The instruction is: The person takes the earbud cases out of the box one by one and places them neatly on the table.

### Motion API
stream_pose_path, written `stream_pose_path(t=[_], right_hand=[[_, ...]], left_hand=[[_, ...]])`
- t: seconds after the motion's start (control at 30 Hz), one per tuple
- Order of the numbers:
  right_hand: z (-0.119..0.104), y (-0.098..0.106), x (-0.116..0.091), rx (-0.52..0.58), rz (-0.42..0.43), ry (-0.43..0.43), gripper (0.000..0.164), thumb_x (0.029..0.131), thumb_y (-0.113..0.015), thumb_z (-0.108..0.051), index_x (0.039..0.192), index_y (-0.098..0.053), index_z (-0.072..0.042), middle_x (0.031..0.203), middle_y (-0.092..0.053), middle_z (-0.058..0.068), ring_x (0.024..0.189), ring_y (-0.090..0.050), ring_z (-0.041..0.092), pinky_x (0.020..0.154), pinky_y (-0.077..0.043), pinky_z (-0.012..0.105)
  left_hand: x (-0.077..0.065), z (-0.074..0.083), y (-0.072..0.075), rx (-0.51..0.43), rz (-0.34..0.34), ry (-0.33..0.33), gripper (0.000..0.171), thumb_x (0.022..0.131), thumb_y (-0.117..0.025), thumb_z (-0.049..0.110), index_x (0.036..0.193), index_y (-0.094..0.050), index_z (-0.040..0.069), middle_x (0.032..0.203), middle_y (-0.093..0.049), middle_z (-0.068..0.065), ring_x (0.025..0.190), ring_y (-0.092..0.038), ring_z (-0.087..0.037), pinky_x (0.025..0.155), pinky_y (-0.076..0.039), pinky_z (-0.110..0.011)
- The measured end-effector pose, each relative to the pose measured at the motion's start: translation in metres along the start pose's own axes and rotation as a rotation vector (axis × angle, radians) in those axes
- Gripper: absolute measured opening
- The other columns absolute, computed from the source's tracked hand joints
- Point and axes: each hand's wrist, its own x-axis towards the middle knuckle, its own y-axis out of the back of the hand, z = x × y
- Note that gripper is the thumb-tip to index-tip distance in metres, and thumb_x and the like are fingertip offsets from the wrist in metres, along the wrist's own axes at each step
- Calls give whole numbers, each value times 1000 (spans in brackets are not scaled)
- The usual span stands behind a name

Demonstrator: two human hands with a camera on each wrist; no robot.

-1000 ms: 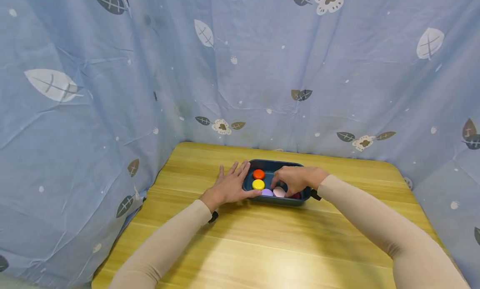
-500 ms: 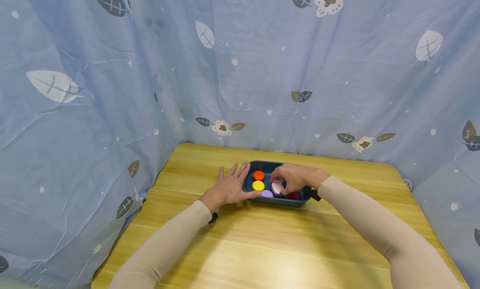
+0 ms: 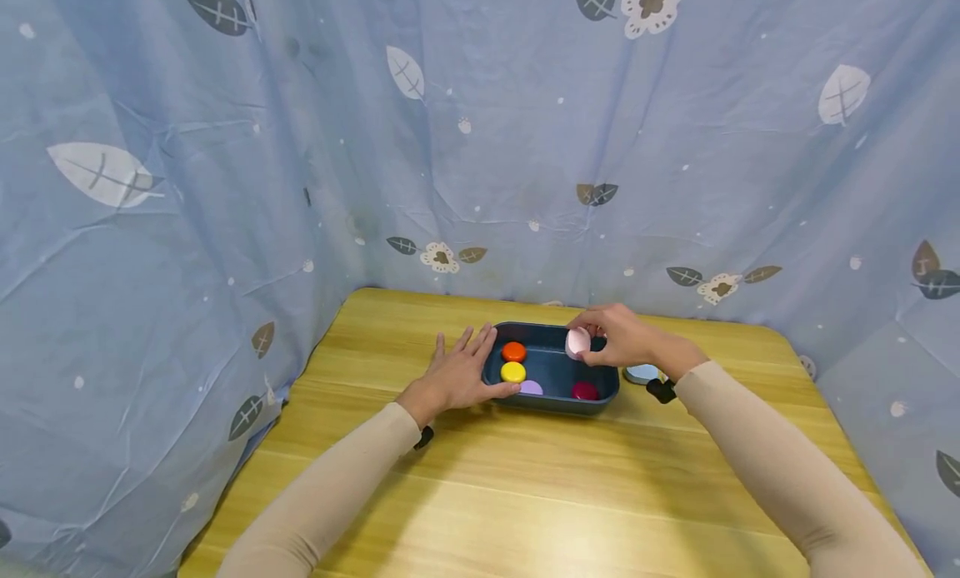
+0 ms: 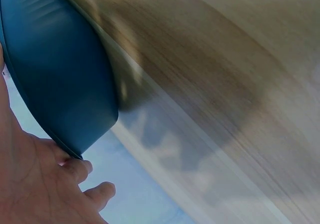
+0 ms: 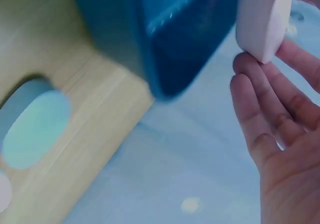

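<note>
My right hand (image 3: 628,338) pinches a pale pink round disc (image 3: 577,343) between thumb and fingers, above the back right part of a dark blue rectangular box (image 3: 551,405). The right wrist view shows this pink disc (image 5: 262,21) tilted on edge. Against the box's left end, my left hand (image 3: 452,380) lies with fingers spread and straight, its thumb over the front rim. Inside the box are an orange-red disc (image 3: 513,352), a yellow disc (image 3: 513,372), a purple disc (image 3: 531,388) partly hidden by the front wall, and a dark red disc (image 3: 584,391).
A light blue disc (image 3: 642,373) lies on the wooden table (image 3: 480,495) right of the box, partly hidden under my right wrist. In the right wrist view, another pale disc (image 5: 4,191) is cut off by the left edge. A blue patterned curtain (image 3: 517,145) surrounds the table.
My right hand has lifted the pale pink disc from the front of the box and moved it up and to the right. The light blue disc has come into view. My left hand stays put.
</note>
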Motion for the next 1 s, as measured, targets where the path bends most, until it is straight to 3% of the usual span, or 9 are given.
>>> stream_pose_path(t=[0.17,0.43,0.73,1.0], right_hand=[[18,7,-26,-26,153,-34,43,95,-92,-20,134,-84,-2,113,-84,9,94,-80,30,88,-71,56],[47,11,-77,-107,290,-119,42,94,-96,-25,130,-86,-4,104,-82,5,87,-77,24,78,-64,41],[70,16,-134,-66,256,-372,54,102,-91,-36,136,-81,4,117,-83,19,96,-77,29,82,-63,46],[90,12,-169,-90,263,-516,54,103,-89,-41,125,-82,8,105,-83,21,90,-75,29,74,-58,38]], left_hand=[[0,-1,-3,-1,9,2,127,99,-50,100,190,-10,21,200,-9,-1,186,-12,-36,143,-2,-85],[1,-2,-4,8,10,8,126,100,-50,100,190,-9,22,200,-8,0,186,-12,-36,143,-3,-84],[1,-1,-2,7,-1,15,127,100,-49,100,190,-7,23,200,-6,2,187,-10,-35,144,0,-83],[0,0,-1,19,-2,8,127,99,-48,101,190,-7,22,200,-6,1,186,-10,-35,144,-3,-83]])
